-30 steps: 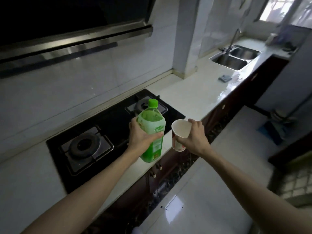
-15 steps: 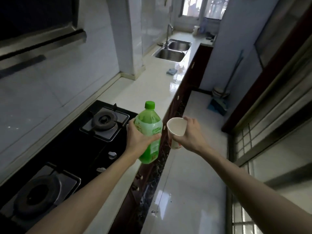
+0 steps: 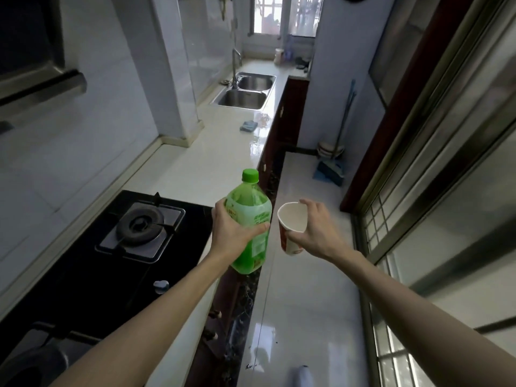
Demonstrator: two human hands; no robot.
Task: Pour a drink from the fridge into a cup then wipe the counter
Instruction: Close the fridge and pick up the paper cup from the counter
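My left hand [image 3: 233,234] grips a green plastic bottle [image 3: 251,216] around its middle, upright, with its green cap [image 3: 250,175] screwed on. To its right, my right hand [image 3: 315,233] holds a white paper cup [image 3: 291,219] with a red band, tilted so its empty inside faces me. Both are held in the air over the counter's front edge. The white counter [image 3: 201,166] runs away from me toward the sink. A blue cloth [image 3: 248,126] lies on the counter near the sink.
A black gas hob [image 3: 117,247] with burners fills the counter at left. A double steel sink [image 3: 245,92] with a tap sits further along. A broom and dustpan [image 3: 331,169] lean at the aisle's far end. A window grille [image 3: 391,247] runs along the right.
My view has swung right along the counter, so the hob has slid left and the sink now lies straight ahead. Bottle and cup stay in my hands, close together.
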